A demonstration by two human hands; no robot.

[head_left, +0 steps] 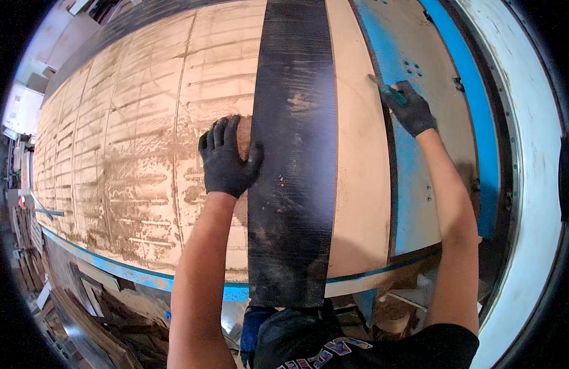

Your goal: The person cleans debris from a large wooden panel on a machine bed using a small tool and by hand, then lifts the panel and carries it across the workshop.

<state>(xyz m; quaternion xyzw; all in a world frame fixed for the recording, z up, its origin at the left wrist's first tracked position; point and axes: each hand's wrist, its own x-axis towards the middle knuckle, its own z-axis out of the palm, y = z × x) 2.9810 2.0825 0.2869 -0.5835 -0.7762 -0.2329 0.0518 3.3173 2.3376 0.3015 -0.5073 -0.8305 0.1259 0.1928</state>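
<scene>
Board (293,166), dark, across worktable (361,203); left hand (228,163) at left edge, thumb spread, hold on brown piece (244,136) unclear; right hand (413,109) gripping green-handled tool (392,96); careless swing could scratch board, bump could shift it

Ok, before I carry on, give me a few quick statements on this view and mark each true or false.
1. The dark strip lies between the left hand and the right hand. True.
2. The right hand is empty. False: it holds a green-handled tool.
3. Both hands are bare. False: both are gloved.
4. The left hand is at the strip's left edge. True.
5. A blue bar lies right of the right hand. True.
</scene>
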